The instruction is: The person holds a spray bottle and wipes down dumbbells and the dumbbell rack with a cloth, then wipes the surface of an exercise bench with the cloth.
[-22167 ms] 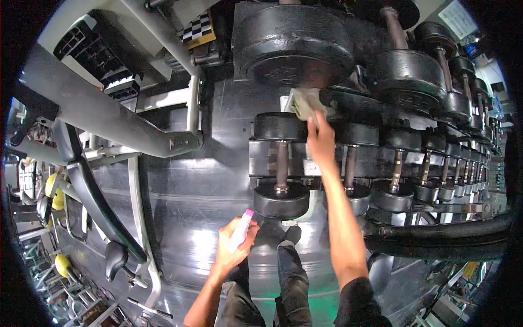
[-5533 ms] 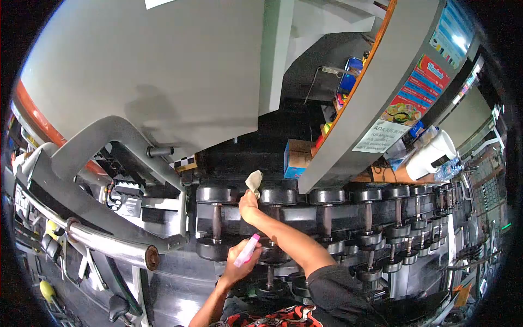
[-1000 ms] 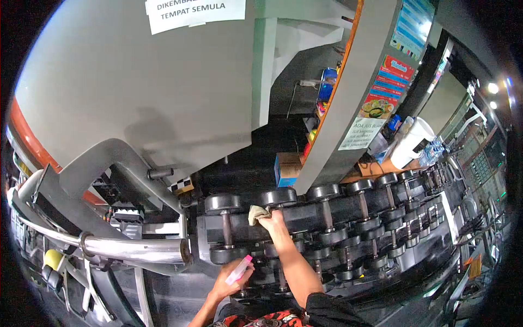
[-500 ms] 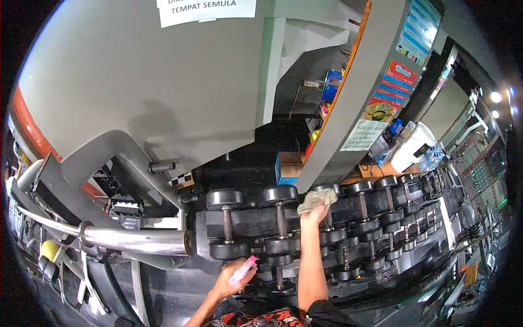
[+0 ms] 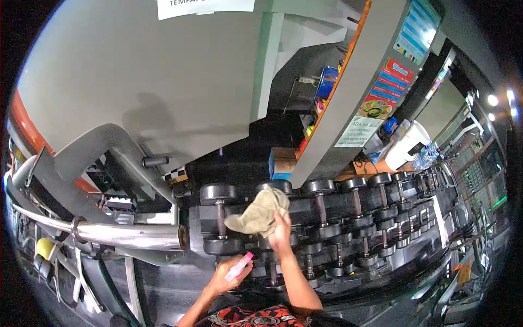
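As fingers (image 5: 282,218) hold it, cloth (image 5: 259,211), dull beige, crumpled.

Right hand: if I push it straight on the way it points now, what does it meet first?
Past the cloth it holds, the right hand would probably meet the far head of the second dumbbell from the left, upper row; depth is hard to judge here.
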Motion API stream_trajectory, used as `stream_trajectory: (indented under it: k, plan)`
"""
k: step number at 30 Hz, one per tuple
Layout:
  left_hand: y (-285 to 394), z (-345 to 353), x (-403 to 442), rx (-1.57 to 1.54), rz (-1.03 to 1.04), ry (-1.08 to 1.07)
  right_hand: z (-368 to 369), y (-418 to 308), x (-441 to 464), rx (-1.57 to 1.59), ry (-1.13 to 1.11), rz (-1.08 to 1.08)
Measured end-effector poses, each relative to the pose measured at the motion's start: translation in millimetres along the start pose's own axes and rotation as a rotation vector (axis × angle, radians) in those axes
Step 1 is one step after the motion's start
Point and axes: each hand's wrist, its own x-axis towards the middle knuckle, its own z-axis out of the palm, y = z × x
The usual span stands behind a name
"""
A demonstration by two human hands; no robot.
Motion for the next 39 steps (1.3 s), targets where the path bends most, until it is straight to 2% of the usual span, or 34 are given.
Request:
stream_trajectory:
  k: [1, 3, 5, 6, 7, 9, 10, 11, 13, 14, 16, 17, 19, 23, 24, 26, 27, 29, 31, 33, 34, 35, 37, 38, 39]
  plan:
    - [-1, 0, 0, -0.006, 0.016, -0.008, -4, -11, 0, -0.055, 0.000, -0.071]
    - [-2, -1, 1, 0.002, 0.046, -0.007, -19, -22, 14, -0.343, 0.185, -0.245]
    - [-5, -1, 2, 0.010, 0.078, -0.010, -25, -39, 26, -0.991, 0.221, -0.454]
    - [-8, 0, 2, 0.023, 0.091, -0.020, -15, -48, 20, -1.095, 0.086, -0.552]
    - [-10, 1, 2, 0.037, 0.105, -0.031, -18, -47, 21, -1.213, -0.023, -0.484]
    - [-8, 1, 3, 0.045, 0.086, -0.044, -39, -29, 31, -1.512, -0.265, -0.534]
    - [-7, 2, 3, 0.054, 0.068, -0.056, -55, -13, 34, -1.483, -0.353, -0.448]
    - [-7, 2, 5, 0.054, 0.068, -0.057, -56, -12, 28, -1.689, -0.499, -0.649]
    - [-9, 3, 5, 0.040, 0.088, -0.041, -58, -17, 27, -1.734, -0.588, -0.485]
    - [-9, 3, 5, 0.041, 0.082, -0.041, -57, -23, 27, -1.731, -0.591, -0.480]
    - [-9, 2, 6, 0.063, 0.106, -0.041, -60, -41, 27, -1.802, -0.831, -0.156]
    - [-9, 1, 7, 0.062, 0.103, -0.048, -55, -52, 25, -1.800, -0.825, -0.150]
    - [-10, 0, 6, 0.068, 0.052, -0.072, -40, -75, 23, -1.746, -0.765, 0.121]
    - [-21, -2, 6, 0.075, 0.129, -0.086, -18, -107, 38, -1.946, -0.416, 0.065]
    - [-25, -1, 4, 0.051, 0.121, -0.066, -15, -102, 37, -1.942, -0.415, 0.071]
    - [-27, 0, 5, 0.025, 0.113, -0.053, -4, -87, 34, -1.816, -0.215, -0.204]
    - [-27, 1, 6, 0.051, 0.103, -0.055, -7, -74, 34, -1.761, -0.299, -0.181]
    - [-26, 1, 9, 0.076, 0.093, -0.063, -50, -32, 38, -1.785, -0.590, -0.462]
    - [-26, 0, 12, 0.161, 0.071, -0.156, -58, -35, 28, -1.718, -0.654, -0.462]
    - [-26, 2, 15, 0.144, 0.080, -0.135, -64, -54, 24, -1.668, -0.814, -0.115]
    - [-26, 2, 14, 0.126, 0.089, -0.126, -68, -57, 23, -1.661, -0.754, 0.041]
    - [-28, 3, 15, 0.122, 0.088, -0.128, -69, -63, 28, -1.663, -0.752, 0.045]
    - [-31, 4, 17, 0.144, 0.053, -0.187, -57, -77, 51, -1.784, -0.725, 0.286]
    - [-29, 4, 16, 0.142, 0.049, -0.181, -34, -88, 52, -1.959, -0.690, 0.244]
    - [-26, 3, 17, 0.118, 0.101, -0.186, -22, -89, 52, -1.967, -0.632, 0.080]
